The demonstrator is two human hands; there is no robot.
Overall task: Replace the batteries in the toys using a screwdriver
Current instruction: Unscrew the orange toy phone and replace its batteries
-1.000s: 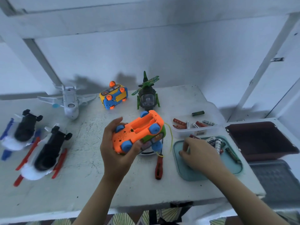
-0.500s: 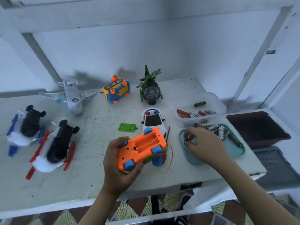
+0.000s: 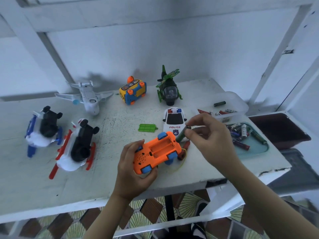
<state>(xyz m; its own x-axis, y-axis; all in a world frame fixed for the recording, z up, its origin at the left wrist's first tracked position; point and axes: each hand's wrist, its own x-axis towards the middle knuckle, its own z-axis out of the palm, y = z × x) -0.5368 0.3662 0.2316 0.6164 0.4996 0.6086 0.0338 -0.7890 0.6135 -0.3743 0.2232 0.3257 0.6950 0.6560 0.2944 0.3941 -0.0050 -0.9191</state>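
The person's right hand is no longer digging among the loose batteries in the teal tray. It is now hovering over the toy, pinching a green battery between thumb and fingertips. The battery is tilting down, its lower end just reaching the edge of the open compartment. The left hand is gripping the orange car upside down just above the table, nearer the person than a moment ago, with the battery bay facing up and looking empty. The green cover is lying apart on the table, and the screwdriver is resting just beside the car. The task seems to be moving from fetching to loading: the battery is probably going in next, and the cover is waiting to be screwed back on.
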